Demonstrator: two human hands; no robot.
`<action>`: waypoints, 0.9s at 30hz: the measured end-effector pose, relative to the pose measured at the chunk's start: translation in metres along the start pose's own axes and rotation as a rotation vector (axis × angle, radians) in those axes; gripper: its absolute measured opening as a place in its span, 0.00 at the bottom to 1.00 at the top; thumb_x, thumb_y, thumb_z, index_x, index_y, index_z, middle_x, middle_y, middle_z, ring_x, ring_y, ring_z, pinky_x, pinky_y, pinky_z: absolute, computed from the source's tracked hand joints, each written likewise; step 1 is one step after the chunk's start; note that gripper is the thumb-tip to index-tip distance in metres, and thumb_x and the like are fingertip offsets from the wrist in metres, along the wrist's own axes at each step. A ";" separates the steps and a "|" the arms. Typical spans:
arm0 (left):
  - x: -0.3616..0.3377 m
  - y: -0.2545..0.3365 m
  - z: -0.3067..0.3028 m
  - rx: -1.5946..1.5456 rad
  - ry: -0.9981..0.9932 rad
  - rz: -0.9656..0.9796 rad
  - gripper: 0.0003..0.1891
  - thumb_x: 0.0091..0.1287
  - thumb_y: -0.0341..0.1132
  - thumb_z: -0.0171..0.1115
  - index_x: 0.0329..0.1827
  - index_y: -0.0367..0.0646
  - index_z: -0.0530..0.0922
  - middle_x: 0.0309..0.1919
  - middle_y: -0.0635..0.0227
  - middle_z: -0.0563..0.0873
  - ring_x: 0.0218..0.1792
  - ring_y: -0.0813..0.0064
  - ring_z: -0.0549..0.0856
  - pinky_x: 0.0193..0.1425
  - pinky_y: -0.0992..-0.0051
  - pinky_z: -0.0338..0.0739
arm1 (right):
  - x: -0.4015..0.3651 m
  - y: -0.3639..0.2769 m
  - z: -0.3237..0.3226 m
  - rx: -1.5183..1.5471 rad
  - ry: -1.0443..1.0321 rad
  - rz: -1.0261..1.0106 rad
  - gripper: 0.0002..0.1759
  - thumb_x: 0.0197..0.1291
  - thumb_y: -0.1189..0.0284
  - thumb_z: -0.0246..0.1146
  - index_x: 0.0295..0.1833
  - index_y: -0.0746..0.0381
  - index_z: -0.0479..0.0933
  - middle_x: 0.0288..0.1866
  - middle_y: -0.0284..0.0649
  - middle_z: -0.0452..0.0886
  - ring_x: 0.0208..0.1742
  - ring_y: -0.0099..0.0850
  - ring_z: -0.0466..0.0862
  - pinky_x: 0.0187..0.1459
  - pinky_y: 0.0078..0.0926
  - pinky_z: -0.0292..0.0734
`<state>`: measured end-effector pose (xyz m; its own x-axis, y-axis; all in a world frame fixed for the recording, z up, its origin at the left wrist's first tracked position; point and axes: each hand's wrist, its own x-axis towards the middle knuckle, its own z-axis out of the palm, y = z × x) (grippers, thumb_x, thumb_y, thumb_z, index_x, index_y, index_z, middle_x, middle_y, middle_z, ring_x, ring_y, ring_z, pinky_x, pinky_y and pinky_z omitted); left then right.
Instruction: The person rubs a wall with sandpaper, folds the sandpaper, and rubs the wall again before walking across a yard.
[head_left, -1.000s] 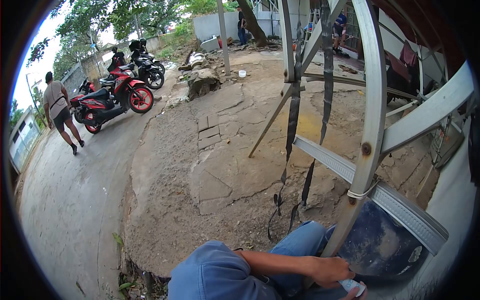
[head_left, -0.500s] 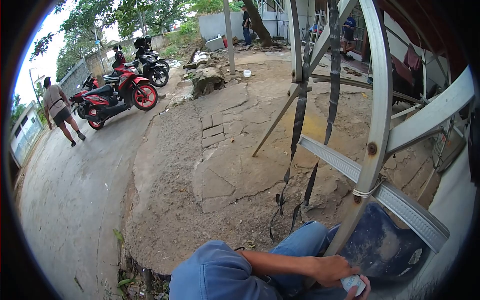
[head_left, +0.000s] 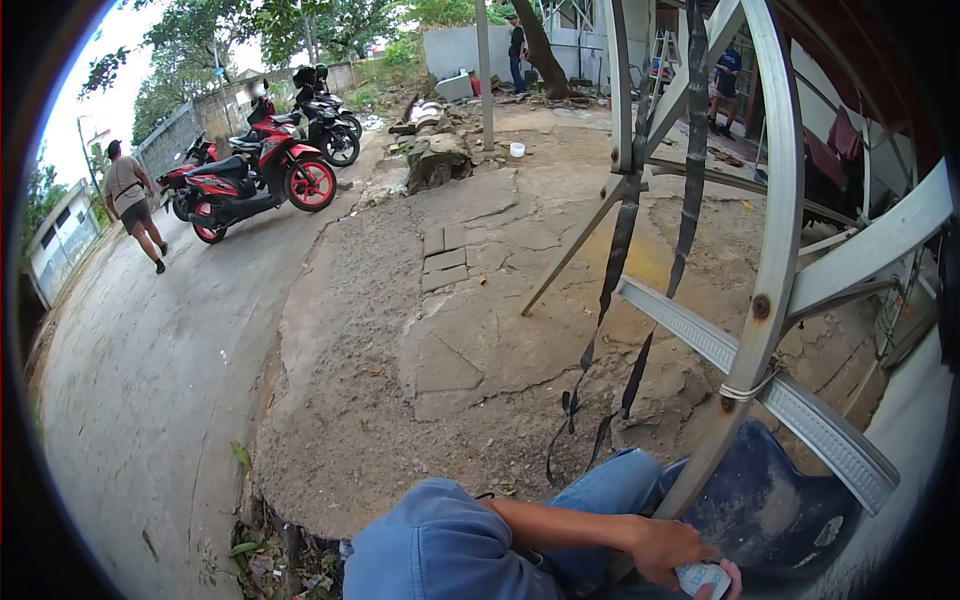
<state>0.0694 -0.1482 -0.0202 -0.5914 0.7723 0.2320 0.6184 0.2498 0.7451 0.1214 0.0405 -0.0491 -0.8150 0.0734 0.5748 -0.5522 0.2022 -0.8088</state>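
Near the bottom edge, my left hand (head_left: 669,550) reaches across from a blue sleeve, its fingers curled down against a small white rounded object (head_left: 703,577) with blue-grey lettering. Only a few fingers of my right hand (head_left: 734,578) show, wrapped round the far side of that object. What kind of container or roll it is, I cannot make out. Just above the hands runs a metal ladder leg (head_left: 735,400), tied with white cord at a ribbed step (head_left: 830,440). Behind the leg lies a scuffed dark blue plastic piece (head_left: 765,500).
Black straps (head_left: 622,240) hang from the ladder frame over cracked concrete (head_left: 440,350). Red-and-black motorcycles (head_left: 260,180) stand by the lane at left, where a person (head_left: 130,195) walks. Two more people are at the back, one by a tree (head_left: 538,55).
The view has shifted slightly, so the scene sits further right and lower. The walking person has taken a step. Both hands stay at the white object, with the left one tilted slightly differently.
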 end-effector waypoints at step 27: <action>0.005 -0.019 0.007 -0.148 -0.116 0.086 0.22 0.50 0.30 0.62 0.48 0.28 0.69 0.38 0.45 0.80 0.47 0.45 0.80 0.48 0.57 0.73 | -0.017 0.044 -0.009 -0.121 0.394 0.019 0.26 0.47 0.58 0.76 0.28 0.74 0.78 0.20 0.37 0.76 0.20 0.26 0.73 0.20 0.24 0.68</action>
<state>0.0584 -0.1445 -0.0374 -0.4706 0.8514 0.2314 0.5765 0.0982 0.8112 0.1128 0.0571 -0.0932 -0.6827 0.4416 0.5822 -0.4936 0.3087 -0.8130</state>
